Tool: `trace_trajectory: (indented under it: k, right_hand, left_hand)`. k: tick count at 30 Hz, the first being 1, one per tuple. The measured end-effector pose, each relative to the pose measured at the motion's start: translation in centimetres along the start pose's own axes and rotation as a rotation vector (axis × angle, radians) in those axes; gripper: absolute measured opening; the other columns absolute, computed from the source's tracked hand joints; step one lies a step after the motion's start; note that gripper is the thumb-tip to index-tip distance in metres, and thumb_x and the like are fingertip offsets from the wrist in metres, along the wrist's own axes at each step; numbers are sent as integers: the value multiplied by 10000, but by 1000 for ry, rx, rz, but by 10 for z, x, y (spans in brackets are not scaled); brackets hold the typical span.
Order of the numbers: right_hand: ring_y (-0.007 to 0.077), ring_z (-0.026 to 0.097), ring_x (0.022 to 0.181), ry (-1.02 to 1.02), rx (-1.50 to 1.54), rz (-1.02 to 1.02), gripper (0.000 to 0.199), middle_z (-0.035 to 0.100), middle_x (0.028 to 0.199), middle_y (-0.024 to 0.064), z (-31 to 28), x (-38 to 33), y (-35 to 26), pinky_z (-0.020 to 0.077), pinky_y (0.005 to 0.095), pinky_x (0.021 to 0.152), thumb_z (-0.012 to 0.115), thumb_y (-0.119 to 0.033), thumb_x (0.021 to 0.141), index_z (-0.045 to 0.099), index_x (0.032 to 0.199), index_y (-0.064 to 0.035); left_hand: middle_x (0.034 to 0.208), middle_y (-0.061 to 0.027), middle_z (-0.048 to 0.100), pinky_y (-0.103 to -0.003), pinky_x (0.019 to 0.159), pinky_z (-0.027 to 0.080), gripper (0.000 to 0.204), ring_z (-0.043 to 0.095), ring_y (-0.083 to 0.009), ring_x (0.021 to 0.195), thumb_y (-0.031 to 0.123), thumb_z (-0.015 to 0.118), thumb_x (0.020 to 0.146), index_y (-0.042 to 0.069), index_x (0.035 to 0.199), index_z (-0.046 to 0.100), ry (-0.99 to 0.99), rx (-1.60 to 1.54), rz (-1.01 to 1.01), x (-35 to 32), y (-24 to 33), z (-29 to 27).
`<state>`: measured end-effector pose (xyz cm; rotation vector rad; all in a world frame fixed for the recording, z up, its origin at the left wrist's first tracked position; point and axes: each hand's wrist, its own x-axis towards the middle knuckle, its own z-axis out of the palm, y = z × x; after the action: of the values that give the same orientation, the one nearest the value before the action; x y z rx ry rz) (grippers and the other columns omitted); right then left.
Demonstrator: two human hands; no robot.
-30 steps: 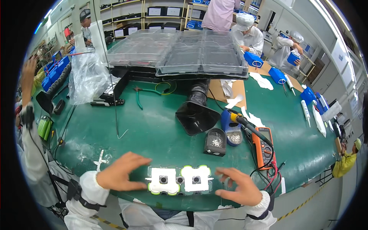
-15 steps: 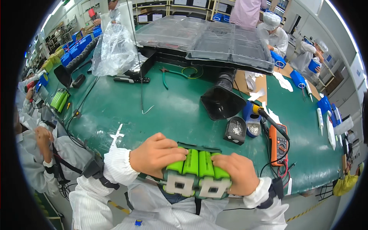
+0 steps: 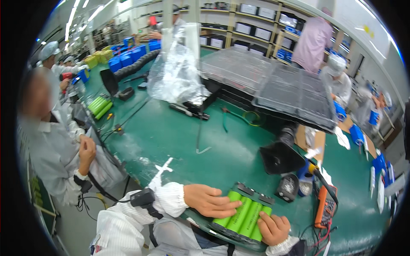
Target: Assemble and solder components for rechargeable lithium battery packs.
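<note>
A battery pack (image 3: 243, 215) of several green cylindrical cells lies near the front edge of the green table, its cells side by side between black end holders. My left hand (image 3: 212, 202) reaches over its left side, fingers stretched out and fingertips lying on the green cells. At the pack's right side, my right hand (image 3: 274, 227) has its fingers bent against the outer cell, holding that edge. The underside of the pack is hidden.
A black fume hood nozzle (image 3: 282, 153) stands beyond the pack, near a small dark tin (image 3: 288, 187) and an orange multimeter (image 3: 326, 208). Green-handled pliers (image 3: 225, 119) and clear plastic trays (image 3: 294, 89) lie farther back. A co-worker (image 3: 64, 149) sits at the left.
The pack has gone from tilted, with its white-patched end facing me, to lying with the cells' long sides up. My left hand has loosened and straightened its fingers. The view has turned.
</note>
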<state>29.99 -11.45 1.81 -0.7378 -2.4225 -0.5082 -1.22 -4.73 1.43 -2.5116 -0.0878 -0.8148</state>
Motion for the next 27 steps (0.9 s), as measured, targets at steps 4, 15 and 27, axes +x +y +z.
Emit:
trace_trajectory:
  k: [4, 15, 27]
  right_hand:
    - [296, 641, 835, -85, 65, 11, 173, 703, 1076, 140, -12, -7, -8, 488, 387, 698, 583, -78, 911, 648, 1060, -18]
    - [352, 632, 836, -59, 54, -42, 227, 668, 1147, 202, -3, -25, -10, 484, 436, 659, 513, -162, 966, 605, 1107, -11]
    - [385, 633, 859, 100, 117, 332, 374, 635, 1125, 247, -16, -43, -22, 523, 460, 771, 603, 21, 903, 564, 1274, -10]
  left_hand:
    - [1323, -89, 620, -273, 788, 406, 231, 561, -142, 938, 124, 511, 956, 77, 1151, 626, 132, -36, -46, -11, 5, 4]
    - [1328, -44, 596, -328, 788, 419, 326, 560, -156, 1032, 164, 363, 1053, 109, 1238, 626, 136, -169, -59, -16, 11, 11]
    - [1299, -84, 551, -376, 880, 382, 349, 517, -228, 1078, 213, 544, 949, 95, 1277, 537, 110, -150, -133, -14, 4, 17]
